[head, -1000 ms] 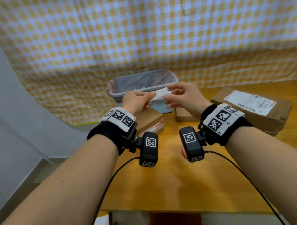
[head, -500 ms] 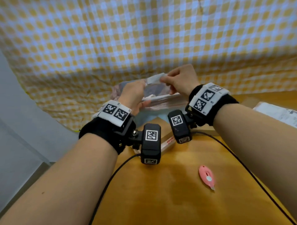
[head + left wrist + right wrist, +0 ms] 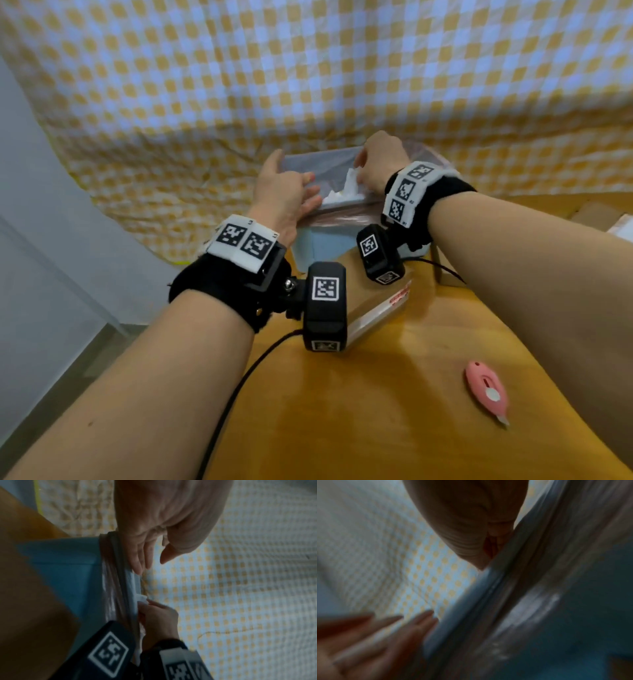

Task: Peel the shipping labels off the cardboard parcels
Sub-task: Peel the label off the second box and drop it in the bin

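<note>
My right hand point(image 3: 378, 164) hangs over the bin point(image 3: 322, 246) with its fingers curled, pinching a crumpled white shipping label point(image 3: 346, 188) just inside the lined rim. The left wrist view shows the same pinch on the label point(image 3: 142, 599) by the right hand point(image 3: 157, 615). My left hand point(image 3: 284, 195) is beside it at the bin's left rim, fingers straight and holding nothing point(image 3: 154, 536). A small cardboard parcel point(image 3: 376, 308) lies on the table below my wrists, partly hidden by the wrist cameras. The right wrist view is blurred.
A pink box cutter point(image 3: 486, 390) lies on the wooden table point(image 3: 394, 428) at the front right. Another cardboard box point(image 3: 442, 270) and a parcel corner point(image 3: 596, 212) sit right of the bin. A yellow checked cloth point(image 3: 308, 85) hangs behind.
Both hands moved forward and down from chest height to the bin. The left hand let go of the label and opened. The label, flat before, is now crumpled in the right hand.
</note>
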